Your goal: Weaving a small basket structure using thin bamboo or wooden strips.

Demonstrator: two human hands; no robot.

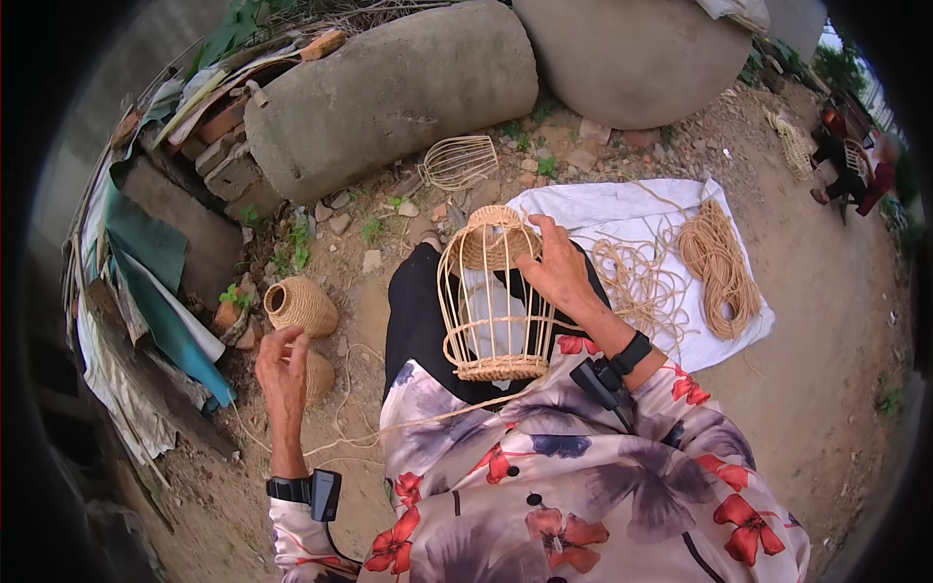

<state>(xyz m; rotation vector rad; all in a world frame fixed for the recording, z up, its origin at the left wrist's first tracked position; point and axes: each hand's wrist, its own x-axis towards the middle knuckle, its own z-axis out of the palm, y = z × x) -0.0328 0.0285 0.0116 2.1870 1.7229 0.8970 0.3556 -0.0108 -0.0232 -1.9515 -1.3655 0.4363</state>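
My right hand [554,267] grips the upper right side of an upright open cane frame [496,330] resting in my lap, with a woven band at its top and a braided rim at its bottom. My left hand [282,364] is at the lower left, its fingers loosely bent; I cannot make out anything in them. It is just in front of a small woven jute pot [301,306] lying on its side, with another woven piece [319,379] below it. A thin cord [408,426] runs from near the frame across the dirt toward my left forearm.
A white sack [739,311] carries coiled and loose cord [714,272] at my right. Another cane frame [459,162] lies ahead by concrete cylinders [389,102]. Boards, bricks and teal sheeting [146,238] are piled left. A seated person [855,170] is at the far right.
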